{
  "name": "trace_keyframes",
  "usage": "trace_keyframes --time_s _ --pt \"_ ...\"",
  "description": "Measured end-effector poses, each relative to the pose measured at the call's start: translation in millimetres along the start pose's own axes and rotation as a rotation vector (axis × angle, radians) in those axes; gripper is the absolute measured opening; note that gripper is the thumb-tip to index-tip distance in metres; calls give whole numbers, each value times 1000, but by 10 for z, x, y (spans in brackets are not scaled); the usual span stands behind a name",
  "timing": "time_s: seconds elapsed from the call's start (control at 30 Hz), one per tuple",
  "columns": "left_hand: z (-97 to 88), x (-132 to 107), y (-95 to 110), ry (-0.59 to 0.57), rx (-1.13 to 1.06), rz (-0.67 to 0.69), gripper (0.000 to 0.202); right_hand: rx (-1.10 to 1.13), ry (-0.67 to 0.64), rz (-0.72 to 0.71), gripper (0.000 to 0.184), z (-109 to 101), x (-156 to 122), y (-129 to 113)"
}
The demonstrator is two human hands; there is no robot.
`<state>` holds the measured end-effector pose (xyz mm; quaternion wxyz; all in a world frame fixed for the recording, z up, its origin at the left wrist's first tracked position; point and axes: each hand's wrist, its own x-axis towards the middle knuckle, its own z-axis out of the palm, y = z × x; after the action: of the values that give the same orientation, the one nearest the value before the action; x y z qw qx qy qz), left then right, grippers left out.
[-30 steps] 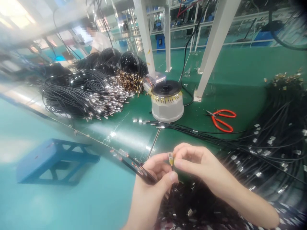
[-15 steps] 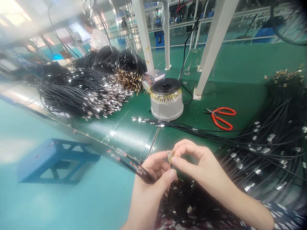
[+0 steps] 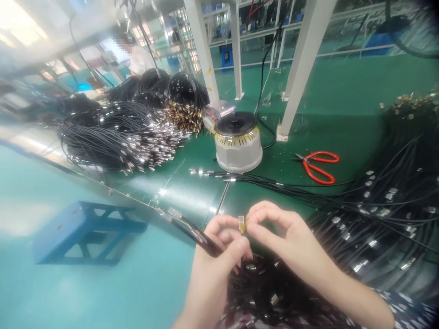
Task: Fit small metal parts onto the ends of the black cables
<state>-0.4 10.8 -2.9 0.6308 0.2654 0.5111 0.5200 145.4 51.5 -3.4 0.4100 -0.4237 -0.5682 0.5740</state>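
Several black cables [image 3: 192, 235] lie across the palm of my left hand [image 3: 219, 260], their metal-tipped ends sticking out to the left. Between its thumb and forefinger the same hand holds up one cable end with a small silver connector [image 3: 241, 221]. Yellow tape [image 3: 242, 227] shows just below the metal. My right hand [image 3: 274, 226] is closed in a pinch at the connector's right side, its fingertips on the edge of the tape. A round white tape dispenser [image 3: 238, 155], with short yellow strips around its black top, stands beyond my hands.
Red-handled scissors [image 3: 318, 167] lie on the green table [image 3: 322, 132]. Loose cables [image 3: 377, 201] heap on the right, and bundled cables [image 3: 113, 128] on the left. White posts [image 3: 307, 68] rise behind. A blue stool [image 3: 85, 233] is on the floor; a person [image 3: 139, 59] is far left.
My right fingertips have shifted slightly away from the connector, which now shows more fully with the tape below it. The cables in my left hand have turned a little. The view has moved slightly.
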Motion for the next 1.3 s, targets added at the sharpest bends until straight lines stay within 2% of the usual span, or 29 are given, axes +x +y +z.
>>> trace_keyframes --time_s 0.13,0.3,0.43,0.63,0.73,0.87,1.0,1.07,1.17,1.3 --pt "-37 7 14 -11 60 -19 22 32 6 2 20 8 -20 19" --pt "24 -16 -16 28 -18 14 16 48 51 21 24 40 -15 -3" --pt "41 -23 -70 5 -76 42 15 53 34 29 27 41 4 -36" --pt "-20 39 -81 -87 -96 7 19 300 -97 64 20 55 80 39" --pt "-36 67 -61 -135 -100 -22 23 404 -103 54 19 82 102 82" --pt "-41 64 -27 -135 -83 -35 20 315 -82 2 21 93 79 55" --pt "-61 28 7 -64 52 30 21 190 -49 -67 17 52 37 -21" --pt "-68 18 18 -77 67 45 20 157 -52 -68 17 18 42 -46" --pt "-65 28 25 -170 4 44 19 204 -139 23 10 -27 97 -45" --pt "-53 59 44 -304 -69 -31 20 452 -330 132 15 -47 204 27"
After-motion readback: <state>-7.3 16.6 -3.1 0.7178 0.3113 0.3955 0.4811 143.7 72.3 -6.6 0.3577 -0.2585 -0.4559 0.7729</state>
